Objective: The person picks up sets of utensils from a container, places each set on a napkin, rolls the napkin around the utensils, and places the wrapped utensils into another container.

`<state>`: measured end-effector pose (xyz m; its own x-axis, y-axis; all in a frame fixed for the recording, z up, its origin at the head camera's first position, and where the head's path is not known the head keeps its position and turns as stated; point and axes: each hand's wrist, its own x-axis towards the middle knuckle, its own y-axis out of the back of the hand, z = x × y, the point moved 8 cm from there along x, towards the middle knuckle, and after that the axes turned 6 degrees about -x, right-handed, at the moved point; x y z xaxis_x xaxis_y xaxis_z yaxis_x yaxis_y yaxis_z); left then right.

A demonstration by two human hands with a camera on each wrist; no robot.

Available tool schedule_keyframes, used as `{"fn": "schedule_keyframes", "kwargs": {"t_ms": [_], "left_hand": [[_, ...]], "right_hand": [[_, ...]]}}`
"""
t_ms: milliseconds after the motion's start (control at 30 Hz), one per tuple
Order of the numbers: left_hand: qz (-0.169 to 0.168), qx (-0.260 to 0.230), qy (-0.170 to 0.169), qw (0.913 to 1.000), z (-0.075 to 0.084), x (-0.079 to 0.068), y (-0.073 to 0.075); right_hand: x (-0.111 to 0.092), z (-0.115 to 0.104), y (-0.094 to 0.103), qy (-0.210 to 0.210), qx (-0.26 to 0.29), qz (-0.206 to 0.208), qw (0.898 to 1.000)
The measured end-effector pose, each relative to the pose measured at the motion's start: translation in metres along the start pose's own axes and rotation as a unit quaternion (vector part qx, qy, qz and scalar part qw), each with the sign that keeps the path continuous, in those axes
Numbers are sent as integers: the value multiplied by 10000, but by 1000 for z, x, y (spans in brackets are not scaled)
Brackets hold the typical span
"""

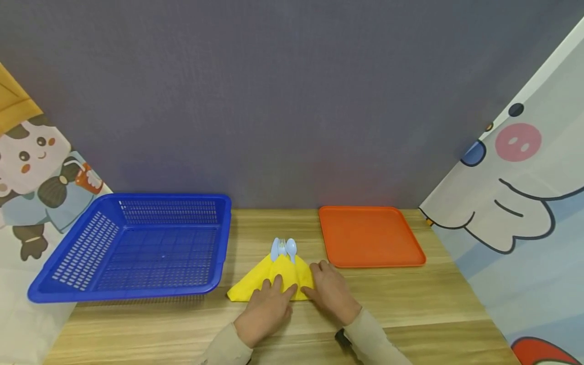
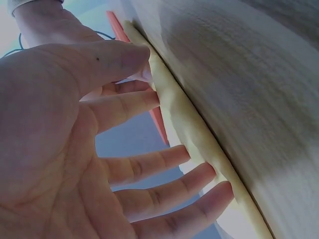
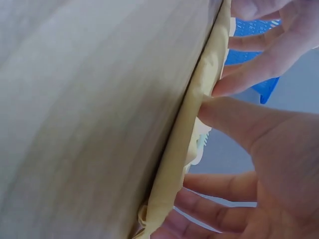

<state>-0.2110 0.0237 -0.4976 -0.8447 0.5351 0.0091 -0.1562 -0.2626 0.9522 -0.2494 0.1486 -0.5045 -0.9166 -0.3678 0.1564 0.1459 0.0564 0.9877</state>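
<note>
A yellow cloth napkin [image 1: 250, 285] lies folded on the table, its left corner pointing out to the side and its right side turned in. From its top stick out a light blue knife [image 1: 275, 249], a fork [image 1: 282, 245] and a spoon [image 1: 291, 247]; their lower parts are hidden in the cloth. My left hand [image 1: 266, 310] rests on the front middle of the napkin, its fingers extended and spread. At the napkin's right edge, my right hand [image 1: 334, 295] touches the cloth with thumb and fingertips. In the right wrist view, the thumb [image 3: 234, 115] meets the cloth's near edge.
A blue plastic basket [image 1: 218, 263] with perforated walls stands on the left of the wooden table [image 1: 292, 344]. An orange tray [image 1: 371, 235] lies at the back right. A grey panel [image 1: 283, 101] rises behind, with printed cloths at both sides.
</note>
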Motion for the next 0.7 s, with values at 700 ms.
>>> {"fn": "schedule_keyframes", "kwargs": {"t_ms": [700], "left_hand": [[-213, -124, 152, 9996, -2, 3, -3]], "right_hand": [[5, 28, -17, -1003, 1285, -1129, 9801]]}}
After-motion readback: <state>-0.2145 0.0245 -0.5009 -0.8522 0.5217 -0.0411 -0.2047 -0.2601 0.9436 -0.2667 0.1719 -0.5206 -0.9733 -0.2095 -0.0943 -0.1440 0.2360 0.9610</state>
